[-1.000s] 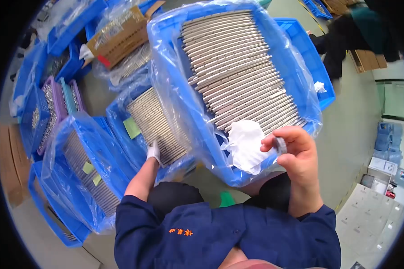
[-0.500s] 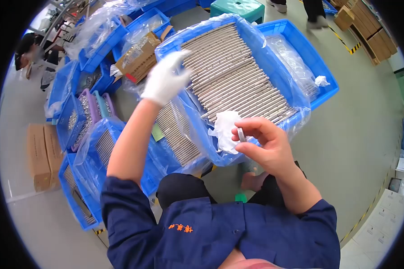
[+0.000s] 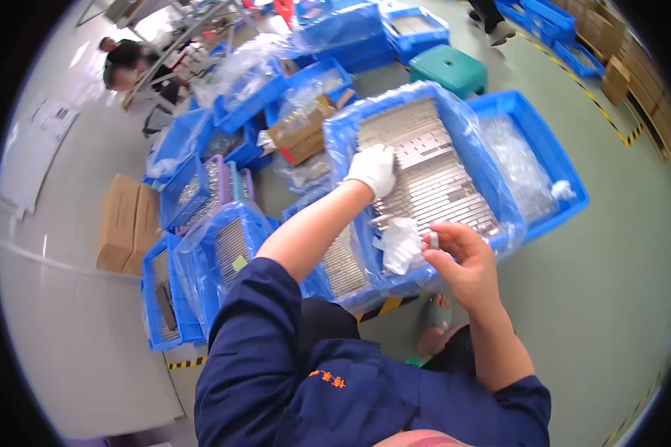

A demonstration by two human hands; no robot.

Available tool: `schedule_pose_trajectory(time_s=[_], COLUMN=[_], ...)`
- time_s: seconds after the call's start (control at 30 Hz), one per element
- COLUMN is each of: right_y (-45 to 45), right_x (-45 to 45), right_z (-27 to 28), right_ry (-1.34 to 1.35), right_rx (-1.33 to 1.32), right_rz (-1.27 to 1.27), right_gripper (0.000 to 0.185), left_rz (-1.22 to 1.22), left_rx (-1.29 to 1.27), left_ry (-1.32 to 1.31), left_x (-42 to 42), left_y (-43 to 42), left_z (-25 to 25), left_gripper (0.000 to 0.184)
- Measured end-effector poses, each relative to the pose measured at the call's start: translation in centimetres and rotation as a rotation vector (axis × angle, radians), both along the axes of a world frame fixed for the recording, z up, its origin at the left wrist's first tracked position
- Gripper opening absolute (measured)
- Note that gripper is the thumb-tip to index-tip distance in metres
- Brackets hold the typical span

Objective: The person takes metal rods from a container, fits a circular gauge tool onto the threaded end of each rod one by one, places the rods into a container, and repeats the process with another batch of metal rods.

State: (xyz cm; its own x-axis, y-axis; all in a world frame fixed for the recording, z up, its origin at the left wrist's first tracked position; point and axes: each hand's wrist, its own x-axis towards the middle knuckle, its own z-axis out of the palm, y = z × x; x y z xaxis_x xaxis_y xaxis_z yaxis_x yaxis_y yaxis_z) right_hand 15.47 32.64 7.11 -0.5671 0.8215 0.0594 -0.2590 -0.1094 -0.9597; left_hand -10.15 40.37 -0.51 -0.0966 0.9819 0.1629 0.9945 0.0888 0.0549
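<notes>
My left hand (image 3: pixel 373 170), in a white glove, lies on the left part of a layer of metal rods (image 3: pixel 447 175), its fingers against them and no rod lifted. The rods lie side by side in a blue bin (image 3: pixel 499 227) lined with clear plastic. My bare right hand (image 3: pixel 466 270) is above the bin's near right corner. Between its thumb and fingers is a small metal cylinder (image 3: pixel 434 240), held upright. Beside those fingertips, a crumpled white cloth (image 3: pixel 402 247) lies on the near end of the rods.
A blue bin (image 3: pixel 566 179) with plastic wrap adjoins on the right. Behind stands a green stool (image 3: pixel 449 68). An open cardboard box (image 3: pixel 302 132) and several blue bins of parts are at left. People are in the background at upper left; another person's legs show at top right.
My left hand has come down from the bin's left edge onto the rods. My right hand still holds the metal cylinder near the cloth. The camera view has shifted.
</notes>
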Motion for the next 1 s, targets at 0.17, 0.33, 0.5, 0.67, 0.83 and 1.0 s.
schedule_pose_trajectory(time_s=[0.17,0.33,0.5,0.67,0.83,1.0], right_y=[0.1,0.1,0.2,0.6,1.0,1.6], right_x=[0.2,-0.2,-0.6,-0.4,-0.2,-0.2], right_z=[0.4,0.4,0.2,-0.1,-0.3,-1.0], right_ry=[0.044,0.037,0.037,0.042,0.126,0.315], right_rx=[-0.048,-0.057,-0.099,-0.126,-0.226,-0.517], right_rz=[0.017,0.022,0.035,0.022,0.045,0.040], right_gripper=[0.032,0.032,0.031,0.029,0.029,0.025], left_rz=[0.017,0.032,0.155,0.129,0.069,0.059], left_rx=[-0.297,-0.341,-0.384,-0.403,-0.288,-0.280], left_ry=[-0.025,-0.052,-0.119,-0.087,-0.038,-0.053], left_x=[0.2,1.0,1.7,1.7,1.9,2.8], left_y=[1.2,0.8,0.7,1.2,0.7,0.4], left_z=[2.7,2.3,2.1,1.5,1.3,2.3], left_gripper=[0.034,0.032,0.031,0.027,0.025,0.025])
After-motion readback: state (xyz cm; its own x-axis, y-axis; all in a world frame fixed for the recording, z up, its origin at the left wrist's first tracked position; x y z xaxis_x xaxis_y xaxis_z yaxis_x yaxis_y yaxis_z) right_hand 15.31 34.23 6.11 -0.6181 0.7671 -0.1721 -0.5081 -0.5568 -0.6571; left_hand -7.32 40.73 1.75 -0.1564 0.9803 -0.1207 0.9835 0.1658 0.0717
